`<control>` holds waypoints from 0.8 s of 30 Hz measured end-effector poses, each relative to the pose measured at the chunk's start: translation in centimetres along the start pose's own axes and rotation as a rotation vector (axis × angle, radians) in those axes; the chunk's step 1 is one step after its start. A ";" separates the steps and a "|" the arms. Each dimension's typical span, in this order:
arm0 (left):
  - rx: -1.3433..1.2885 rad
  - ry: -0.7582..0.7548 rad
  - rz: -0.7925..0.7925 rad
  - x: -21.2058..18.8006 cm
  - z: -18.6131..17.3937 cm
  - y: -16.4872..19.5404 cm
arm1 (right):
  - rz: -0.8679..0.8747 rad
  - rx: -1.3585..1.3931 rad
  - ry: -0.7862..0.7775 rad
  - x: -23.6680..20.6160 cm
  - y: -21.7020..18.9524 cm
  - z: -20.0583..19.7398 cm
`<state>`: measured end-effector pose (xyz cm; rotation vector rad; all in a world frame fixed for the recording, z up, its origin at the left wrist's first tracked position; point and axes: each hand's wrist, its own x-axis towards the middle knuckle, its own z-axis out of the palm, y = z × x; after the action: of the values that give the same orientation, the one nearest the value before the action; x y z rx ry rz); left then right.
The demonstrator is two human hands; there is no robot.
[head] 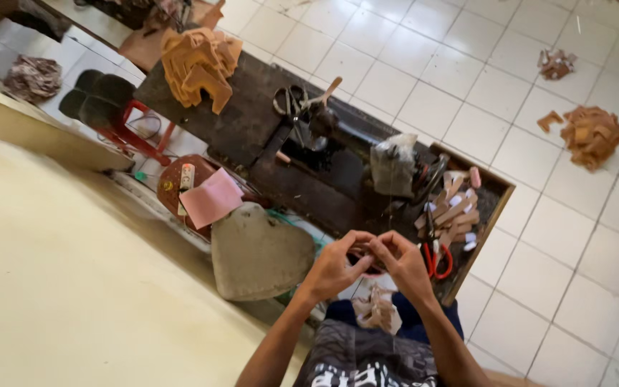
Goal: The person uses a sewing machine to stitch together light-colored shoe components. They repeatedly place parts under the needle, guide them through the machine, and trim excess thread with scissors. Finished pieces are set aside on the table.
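Low in the middle of the frame, the left hand [334,269] and the right hand [402,264] meet fingertip to fingertip over the near edge of a dark wooden sewing table [252,122]. Both hands have their fingers drawn together as if pinching something very fine between them, perhaps a thread; what it is, is too small to tell. Just below the hands, a small bundle of pale tan cut pieces [377,309] rests in the person's lap.

As for progress, a tall stack of tan cut leather-like pieces [198,64] sits at the upper left end of the table, seemingly waiting, and more tan scraps [589,132] lie on the white tiled floor at the upper right. A black sewing machine [317,136] stands at the centre of the table with nothing visible under its needle, so I judge the stitching work mostly undone. Red-handled scissors [440,261] lie just right of the hands, beside short tan strips [453,211] in a tray.
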<state>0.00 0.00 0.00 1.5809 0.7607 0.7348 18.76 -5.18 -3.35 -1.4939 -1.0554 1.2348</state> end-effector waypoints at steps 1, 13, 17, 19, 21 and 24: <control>-0.030 0.006 -0.001 -0.1 0.0 -0.3 | 0.009 -0.029 0.027 -0.2 0.0 0.2; -0.144 0.036 -0.006 -1.3 -0.3 -2.3 | 0.055 0.159 0.169 -1.3 1.2 3.5; -0.023 0.148 0.012 -0.7 -0.9 -1.8 | -0.062 -0.026 0.130 0.8 1.7 4.1; 0.026 0.178 -0.007 -0.7 -1.6 -1.9 | -0.064 -0.028 0.094 2.1 1.9 4.4; 0.041 0.216 -0.027 -2.0 -3.7 -2.2 | 0.011 0.031 0.040 2.7 1.8 6.8; 0.039 0.252 -0.119 -2.1 -5.4 -2.7 | 0.024 -0.032 -0.042 4.7 1.3 8.2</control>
<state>-5.77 1.81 -2.10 1.4798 1.0496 0.8460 11.38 0.00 -6.43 -1.5153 -1.0920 1.2765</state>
